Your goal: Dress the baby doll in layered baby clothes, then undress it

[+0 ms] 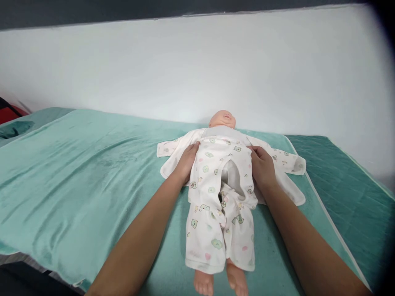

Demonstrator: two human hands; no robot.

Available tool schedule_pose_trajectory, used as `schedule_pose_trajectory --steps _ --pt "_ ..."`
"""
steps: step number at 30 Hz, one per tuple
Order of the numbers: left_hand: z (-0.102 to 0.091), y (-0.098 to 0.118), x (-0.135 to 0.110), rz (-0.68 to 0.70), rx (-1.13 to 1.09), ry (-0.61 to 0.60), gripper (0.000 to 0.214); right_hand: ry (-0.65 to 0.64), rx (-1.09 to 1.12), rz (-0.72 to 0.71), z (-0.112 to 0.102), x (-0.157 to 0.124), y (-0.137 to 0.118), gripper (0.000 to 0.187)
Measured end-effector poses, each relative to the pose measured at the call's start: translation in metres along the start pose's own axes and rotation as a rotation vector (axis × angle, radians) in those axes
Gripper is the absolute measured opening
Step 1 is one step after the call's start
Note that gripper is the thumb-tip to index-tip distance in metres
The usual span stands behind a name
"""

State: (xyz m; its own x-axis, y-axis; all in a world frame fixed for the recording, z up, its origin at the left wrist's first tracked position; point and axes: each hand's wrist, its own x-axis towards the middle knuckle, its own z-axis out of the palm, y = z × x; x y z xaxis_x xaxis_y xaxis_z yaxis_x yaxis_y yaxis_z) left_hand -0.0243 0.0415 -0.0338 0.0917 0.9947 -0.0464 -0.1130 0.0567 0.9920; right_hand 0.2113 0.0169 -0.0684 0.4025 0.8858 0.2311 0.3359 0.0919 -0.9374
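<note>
A baby doll point(222, 119) lies on its back, head toward the wall and bare feet toward me. It wears white split-crotch baby pants point(207, 174) printed with small green animals, pulled high over its belly. Beneath the doll a matching baby shirt point(290, 162) is spread, its sleeves stretched out to both sides. My left hand point(187, 161) pinches the pants' waist edge at the left side. At the opposite side, my right hand point(263, 167) has its fingers closed on the waist edge too. The fingertips are partly hidden by the cloth.
A light green blanket point(80, 164) with some wrinkles covers the bed. Darker green quilted bedding point(336, 181) shows at the right. Behind the doll rises a white wall point(185, 65). Something red and black point(10, 113) sits at the far left edge.
</note>
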Motion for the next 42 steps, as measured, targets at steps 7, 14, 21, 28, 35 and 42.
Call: schedule_pose_trajectory --steps 7,14,21,28,35,42 --pt "-0.003 -0.006 0.008 0.155 0.271 0.196 0.025 0.076 -0.191 -0.132 -0.003 -0.006 -0.016 0.033" --pt "-0.006 -0.01 0.008 0.332 0.309 0.235 0.013 0.071 -0.094 -0.272 -0.002 -0.011 -0.025 0.019" --pt "-0.004 0.0 0.008 0.478 0.389 0.163 0.019 0.037 -0.029 -0.317 0.0 -0.013 -0.029 0.015" --pt "0.0 0.009 0.027 0.52 0.356 -0.031 0.022 -0.074 0.05 -0.37 0.007 0.003 -0.027 0.016" --pt "-0.003 0.023 0.036 0.454 0.492 -0.325 0.028 -0.367 0.077 -0.299 0.003 0.024 -0.025 0.016" --pt "-0.003 0.028 0.038 0.466 0.551 -0.41 0.022 -0.498 0.121 -0.325 0.001 0.032 -0.03 0.026"
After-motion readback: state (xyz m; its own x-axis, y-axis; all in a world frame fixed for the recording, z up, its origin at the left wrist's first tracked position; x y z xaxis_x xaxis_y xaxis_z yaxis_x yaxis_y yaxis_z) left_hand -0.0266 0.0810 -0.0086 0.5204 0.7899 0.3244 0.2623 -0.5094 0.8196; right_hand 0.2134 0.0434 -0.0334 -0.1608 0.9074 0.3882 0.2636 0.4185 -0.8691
